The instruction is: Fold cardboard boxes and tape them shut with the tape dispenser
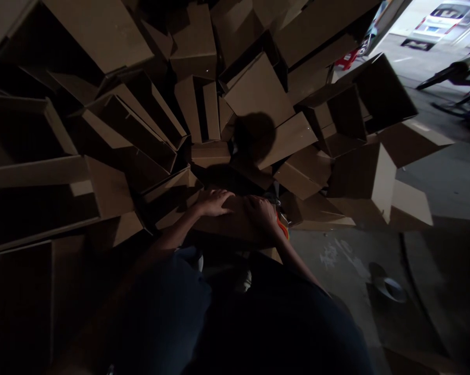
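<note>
Grey floor [461, 190] borders dim, heaped boxes [260, 86]; left hand [216, 202] and right hand [263, 211] rest unclenched on a carton [232, 224].

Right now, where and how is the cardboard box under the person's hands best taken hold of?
Probably by its left and right ends, coming in from both sides: the cardboard box looks wider than deep, and its upper face, where the left hand and right hand rest, seems flat, with nothing to pinch. Mind the orange object by the right end.
</note>
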The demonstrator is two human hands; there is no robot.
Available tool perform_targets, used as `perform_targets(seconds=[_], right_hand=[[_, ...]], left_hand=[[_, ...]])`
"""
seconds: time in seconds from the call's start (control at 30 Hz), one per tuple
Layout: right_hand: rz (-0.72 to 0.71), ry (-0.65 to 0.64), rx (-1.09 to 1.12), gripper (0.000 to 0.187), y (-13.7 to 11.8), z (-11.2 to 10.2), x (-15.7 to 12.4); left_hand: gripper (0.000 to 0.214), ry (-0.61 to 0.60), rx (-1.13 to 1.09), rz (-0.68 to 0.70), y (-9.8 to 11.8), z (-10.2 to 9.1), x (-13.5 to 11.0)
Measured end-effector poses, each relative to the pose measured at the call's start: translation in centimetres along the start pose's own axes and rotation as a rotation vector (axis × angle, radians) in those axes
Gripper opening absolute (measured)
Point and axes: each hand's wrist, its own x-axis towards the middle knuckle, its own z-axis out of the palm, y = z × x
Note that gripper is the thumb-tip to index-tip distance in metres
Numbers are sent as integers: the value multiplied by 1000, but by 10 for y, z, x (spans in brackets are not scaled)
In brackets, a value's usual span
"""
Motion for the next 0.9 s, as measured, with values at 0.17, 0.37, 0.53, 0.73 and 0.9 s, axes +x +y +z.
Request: perform_targets(seconds=[0.17, 0.37, 0.53, 0.73, 0.9], right_hand=[[-24, 7, -7, 34, -2, -2, -2], [-29, 21, -12, 34, -2, -1, -2], [2, 7, 1, 32, -1, -3, 0], [-5, 7, -2, 34, 1, -1, 0], [-15, 9, -3, 30, 1, 0, -1]], left_hand=[[53, 67, 22, -19, 5, 3, -3], [53, 69, 8, -5, 2, 4, -2], [54, -23, -7, 24, -1, -7, -1], [58, -130, -60, 51, -5, -20, -4], [55, -82, -49, 55, -5, -14, -2]])
